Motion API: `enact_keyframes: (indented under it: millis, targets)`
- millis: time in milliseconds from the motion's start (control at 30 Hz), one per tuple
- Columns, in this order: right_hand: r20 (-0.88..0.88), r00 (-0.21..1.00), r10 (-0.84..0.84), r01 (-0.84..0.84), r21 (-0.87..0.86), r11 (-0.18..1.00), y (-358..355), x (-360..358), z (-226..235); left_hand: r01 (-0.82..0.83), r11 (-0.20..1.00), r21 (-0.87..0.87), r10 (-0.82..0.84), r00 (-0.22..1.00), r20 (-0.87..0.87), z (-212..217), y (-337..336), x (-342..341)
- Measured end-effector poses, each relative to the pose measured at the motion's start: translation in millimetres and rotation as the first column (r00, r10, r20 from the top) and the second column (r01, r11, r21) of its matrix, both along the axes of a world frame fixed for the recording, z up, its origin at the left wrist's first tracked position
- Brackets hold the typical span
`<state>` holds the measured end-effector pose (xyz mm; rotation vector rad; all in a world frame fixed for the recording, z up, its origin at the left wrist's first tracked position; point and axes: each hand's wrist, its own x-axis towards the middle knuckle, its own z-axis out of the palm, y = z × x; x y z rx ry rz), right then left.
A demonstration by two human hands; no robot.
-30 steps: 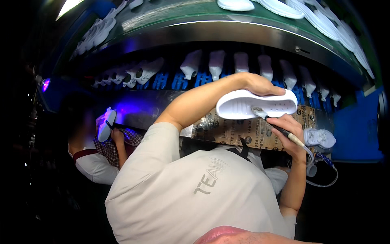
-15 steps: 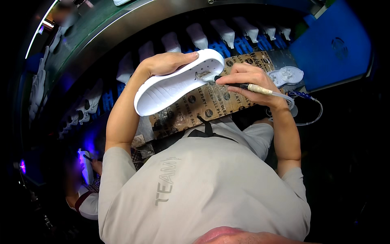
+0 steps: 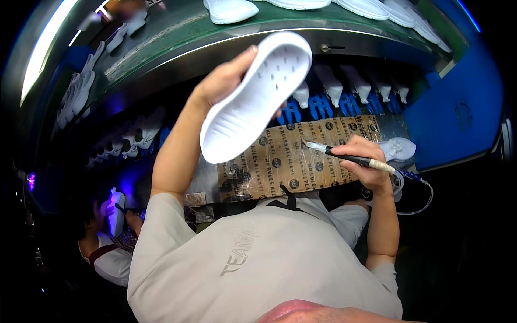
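My left hand [image 3: 229,78] grips a white shoe sole [image 3: 245,105] by its side edge and holds it up, tilted, with its hollow inner face and small slots toward me. Some fingers are hidden behind the sole. In my right hand [image 3: 363,159] is a brush [image 3: 350,156] with a black and cream handle and a pale head; a clear tube runs from its back end. The brush tip is apart from the sole, above a printed cardboard sheet [image 3: 301,161] on the bench. Beside my right hand lies another white sole [image 3: 397,149].
Above the bench is a green conveyor [image 3: 291,19] carrying several white soles [image 3: 231,11]. Under it stand white shoe uppers [image 3: 329,83] on blue racks [image 3: 320,107]. A blue panel [image 3: 452,118] bounds the right. At lower left another person holds a sole [image 3: 116,212] under violet light.
The sole has moved up and away from the brush, toward the conveyor, and turned more upright. The brush no longer touches its inside. The view has shifted to show more of the conveyor.
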<state>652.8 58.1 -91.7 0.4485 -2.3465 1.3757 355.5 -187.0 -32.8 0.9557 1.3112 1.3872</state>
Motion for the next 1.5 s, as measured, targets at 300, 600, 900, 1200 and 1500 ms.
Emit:
enact_keyframes:
  millis: [300,600,900,1200,1500]
  targets:
    - [0.155,0.988,0.021,-0.017,-0.026,1.000,-24.5,-7.4,-20.5,-0.825,0.403,0.395,0.774,0.077,-0.628,156.9,-56.8,-216.5]
    - [0.313,0.948,-0.052,0.081,-0.081,0.993,-16.7,12.6,-61.3,-0.729,-0.638,0.248,-0.198,-0.156,-0.968,69.6,-351.0,-287.2]
    - [0.342,0.938,-0.046,0.102,-0.145,0.984,-18.7,1.7,-72.9,-0.902,-0.284,0.324,-0.235,-0.262,-0.936,42.9,-517.5,-293.9]
    - [0.254,0.909,-0.331,0.397,-0.277,0.875,-11.2,4.0,-88.2,-0.828,0.126,0.546,0.986,0.166,0.023,34.1,-358.5,-126.9]
    - [0.204,0.962,-0.180,0.259,-0.888,0.380,-1.5,2.7,-108.2,-0.684,0.567,0.459,0.351,0.705,0.617,-72.2,-80.3,59.7]
